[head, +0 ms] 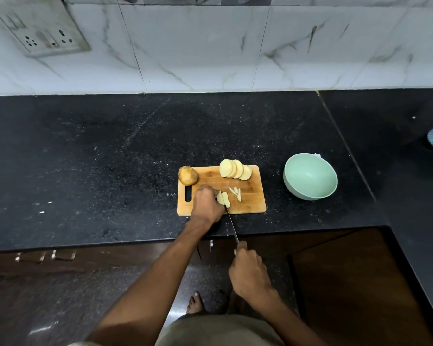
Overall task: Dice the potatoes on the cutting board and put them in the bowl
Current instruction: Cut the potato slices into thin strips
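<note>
— So, where do the potatoes stand?
— Slices fan along the cutting board's far edge; a whole potato sits at its far left corner. The left hand pins a slice stack; the right hand grips the knife.
— Handling?
— Firm but wet-slick, I'd judge; clamp from above, fingertips tucked. The bowl waits right of the board.

Left hand reaches forward, fingers curled down, pressing potato slices on the cutting board; right hand, nearer the body, grips the knife handle.

Black counter: board, bowl.
</note>
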